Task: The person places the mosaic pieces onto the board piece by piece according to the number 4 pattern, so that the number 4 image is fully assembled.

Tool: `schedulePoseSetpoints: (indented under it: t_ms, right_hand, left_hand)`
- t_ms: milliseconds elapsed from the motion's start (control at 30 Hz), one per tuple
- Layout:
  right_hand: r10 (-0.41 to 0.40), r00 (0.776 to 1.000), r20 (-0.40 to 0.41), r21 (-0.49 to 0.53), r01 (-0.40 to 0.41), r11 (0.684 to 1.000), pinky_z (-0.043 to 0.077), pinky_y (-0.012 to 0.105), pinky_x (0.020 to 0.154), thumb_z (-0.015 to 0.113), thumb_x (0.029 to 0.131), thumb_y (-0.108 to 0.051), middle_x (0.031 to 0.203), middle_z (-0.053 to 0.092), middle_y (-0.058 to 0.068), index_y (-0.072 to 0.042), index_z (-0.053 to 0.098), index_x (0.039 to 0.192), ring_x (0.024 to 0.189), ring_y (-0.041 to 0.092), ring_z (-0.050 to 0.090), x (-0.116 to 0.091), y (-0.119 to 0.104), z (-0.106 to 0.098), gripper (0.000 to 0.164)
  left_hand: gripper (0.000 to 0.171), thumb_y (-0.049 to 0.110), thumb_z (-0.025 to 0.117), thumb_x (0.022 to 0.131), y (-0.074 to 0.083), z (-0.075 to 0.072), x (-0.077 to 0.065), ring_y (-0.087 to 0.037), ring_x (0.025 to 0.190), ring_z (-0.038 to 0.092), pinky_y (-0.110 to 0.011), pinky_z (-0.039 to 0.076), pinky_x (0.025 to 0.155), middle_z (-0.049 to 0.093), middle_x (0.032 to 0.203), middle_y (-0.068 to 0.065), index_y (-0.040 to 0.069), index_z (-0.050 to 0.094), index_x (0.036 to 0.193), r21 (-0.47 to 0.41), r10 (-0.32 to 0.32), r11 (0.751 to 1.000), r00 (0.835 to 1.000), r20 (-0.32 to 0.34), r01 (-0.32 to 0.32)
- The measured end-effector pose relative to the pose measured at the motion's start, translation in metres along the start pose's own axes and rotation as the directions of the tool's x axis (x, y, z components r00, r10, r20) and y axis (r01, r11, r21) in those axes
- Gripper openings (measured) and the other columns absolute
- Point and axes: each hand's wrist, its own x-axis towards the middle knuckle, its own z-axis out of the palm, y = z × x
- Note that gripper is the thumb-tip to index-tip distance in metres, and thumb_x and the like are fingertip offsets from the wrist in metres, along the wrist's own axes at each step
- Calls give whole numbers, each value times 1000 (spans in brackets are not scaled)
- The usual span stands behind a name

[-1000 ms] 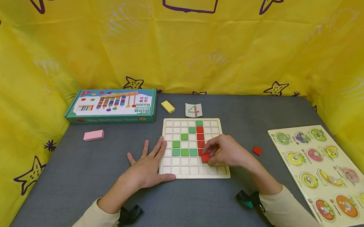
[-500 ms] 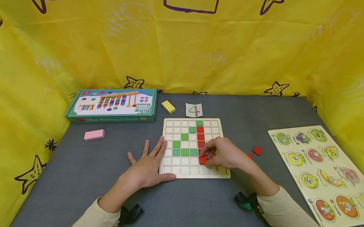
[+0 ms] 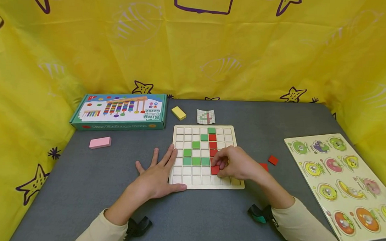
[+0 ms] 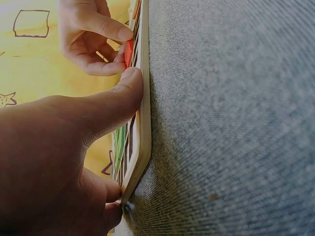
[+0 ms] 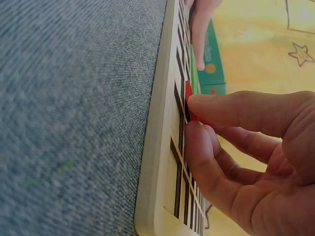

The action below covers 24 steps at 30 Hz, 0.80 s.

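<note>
A pale wooden grid board (image 3: 195, 180) lies flat on the table, with green tiles (image 3: 196, 161) and a column of red tiles (image 3: 212, 145) set in its squares. My right hand (image 3: 239, 164) pinches a red square tile (image 3: 215, 170) between thumb and fingers, low in that red column. In the right wrist view this tile (image 5: 188, 93) stands slightly tilted against the grid. Straight and spread, the fingers of my left hand (image 3: 152, 181) rest along the board's left edge, the thumb at its near corner. My right fingers partly hide the squares beside the tile.
Loose red tiles (image 3: 273, 160) lie right of the board, one partly behind my forearm. A small pattern card (image 3: 206, 117), a yellow block (image 3: 178, 113), a game box (image 3: 118, 112) and a pink block (image 3: 100, 142) are behind and left. A fruit puzzle board (image 3: 334, 182) lies right.
My right hand has moved the red tile slightly left and down into the square at the column's lower end. A loose red tile has come into view beside the right forearm. The left hand stays put.
</note>
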Motion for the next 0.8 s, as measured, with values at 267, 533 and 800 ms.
schedulePoseSetpoints:
  t_ms: [267, 533, 800]
  right_hand:
    - [-12, 1000, -4, -23, 12, 1000, 53, 24, 69, 82, 73, 4, 79, 69, -2, -14, 78, 89, 73, 10, 62, 0, 0, 0, 25]
    - [-22, 1000, -3, -20, 22, 1000, 54, 25, 69, 84, 73, 3, 80, 70, -2, -15, 78, 90, 74, 10, 62, -1, -1, -1, 25]
    - [-42, 999, -24, -7, 42, 999, 55, 26, 69, 80, 79, 0, 87, 73, -2, -16, 79, 94, 78, 12, 66, -3, -1, -7, 22]
  left_hand:
    - [118, 74, 70, 85, 0, 0, 0, -45, 160, -13, -92, -7, 101, -8, 177, 6, 25, 5, 170, -7, 1, 1000, 1000, 0, -1]
    - [118, 74, 71, 84, 0, 0, 0, -45, 160, -12, -93, -7, 101, -8, 177, 6, 25, 6, 170, -6, 6, 1000, 1000, -1, -6]
    - [119, 74, 70, 84, -1, 1, 0, -45, 160, -13, -93, -8, 101, -9, 176, 7, 25, 5, 170, -11, 6, 1000, 1000, 6, -6]
